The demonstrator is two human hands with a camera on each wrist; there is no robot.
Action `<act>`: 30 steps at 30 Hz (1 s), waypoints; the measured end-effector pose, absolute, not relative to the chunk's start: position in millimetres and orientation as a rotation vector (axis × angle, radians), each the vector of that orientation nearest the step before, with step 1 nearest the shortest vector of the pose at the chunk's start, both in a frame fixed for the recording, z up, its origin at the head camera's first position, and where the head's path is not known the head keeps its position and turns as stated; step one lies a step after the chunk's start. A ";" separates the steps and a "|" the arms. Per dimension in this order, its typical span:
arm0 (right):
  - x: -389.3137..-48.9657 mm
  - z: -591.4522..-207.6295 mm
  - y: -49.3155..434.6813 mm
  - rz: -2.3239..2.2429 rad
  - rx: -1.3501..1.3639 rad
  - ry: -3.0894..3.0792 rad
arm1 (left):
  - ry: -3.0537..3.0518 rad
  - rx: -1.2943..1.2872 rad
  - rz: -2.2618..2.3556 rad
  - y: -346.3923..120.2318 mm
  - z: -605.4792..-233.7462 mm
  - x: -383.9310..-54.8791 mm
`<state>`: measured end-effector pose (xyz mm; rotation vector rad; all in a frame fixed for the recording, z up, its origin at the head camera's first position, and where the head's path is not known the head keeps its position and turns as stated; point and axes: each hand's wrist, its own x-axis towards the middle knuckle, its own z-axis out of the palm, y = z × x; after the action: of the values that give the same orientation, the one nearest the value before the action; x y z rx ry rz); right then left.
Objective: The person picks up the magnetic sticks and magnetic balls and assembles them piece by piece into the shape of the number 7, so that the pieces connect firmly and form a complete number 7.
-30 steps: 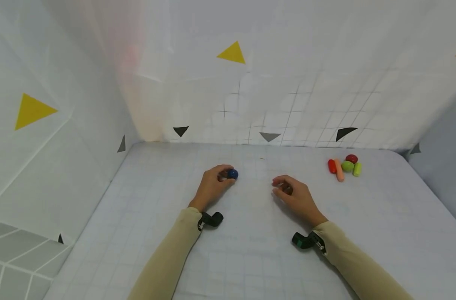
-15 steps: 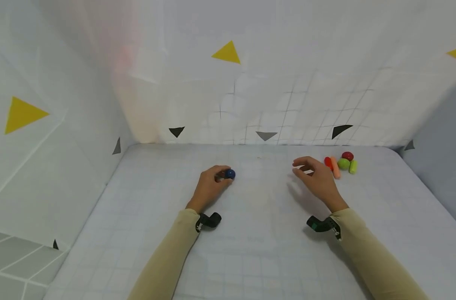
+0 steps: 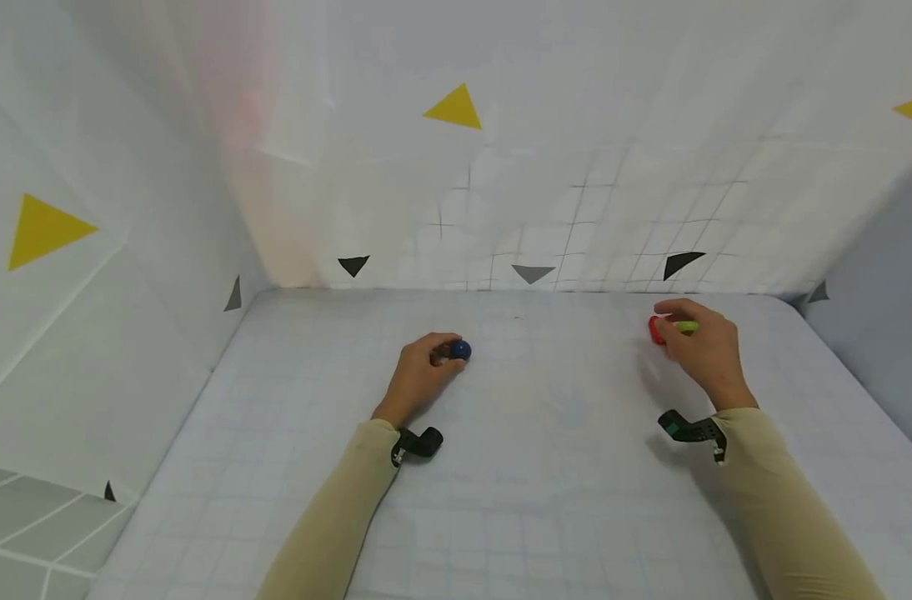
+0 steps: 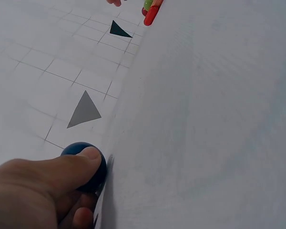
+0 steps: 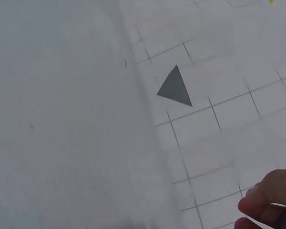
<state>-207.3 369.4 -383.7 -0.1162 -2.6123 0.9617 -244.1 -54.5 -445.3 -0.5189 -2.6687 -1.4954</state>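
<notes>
Here's the left hand [image 3: 417, 379], thumb and fingers pinching the blue ball [image 3: 462, 350] toward the tabletop's [image 3: 538, 467] far edge, left of centre; slacken that pinch and the ball could roll off. Near the far right corner, the right hand [image 3: 702, 343] hangs fingers bent and parted, no grip showing, over the red piece [image 3: 655, 331] and green piece [image 3: 687, 326]: a low sweep might scatter them. Against half a second ago, it's farther right, and the ball hasn't budged.
</notes>
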 end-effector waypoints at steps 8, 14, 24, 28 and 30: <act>-208.6 -393.8 395.3 0.817 -0.146 -2.604 | -2.674 -0.512 -1.484 -55.7 -448.6 -244.0; -211.8 -402.4 410.6 0.779 -0.205 -2.644 | -2.681 -0.517 -1.478 -55.6 -446.5 -244.2; -216.3 -411.3 421.2 0.738 -0.206 -2.708 | -2.677 -0.500 -1.487 -55.4 -446.0 -243.4; -219.5 -414.4 413.1 0.744 -0.146 -2.747 | -2.678 -0.502 -1.488 -55.1 -446.2 -242.7; -220.0 -415.5 408.9 0.736 -0.132 -2.789 | -2.677 -0.504 -1.487 -54.8 -446.0 -242.3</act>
<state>-220.0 408.9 -415.5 -0.1315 -2.7889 0.7356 -242.3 -54.8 -446.0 -0.5037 -2.6767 -1.4875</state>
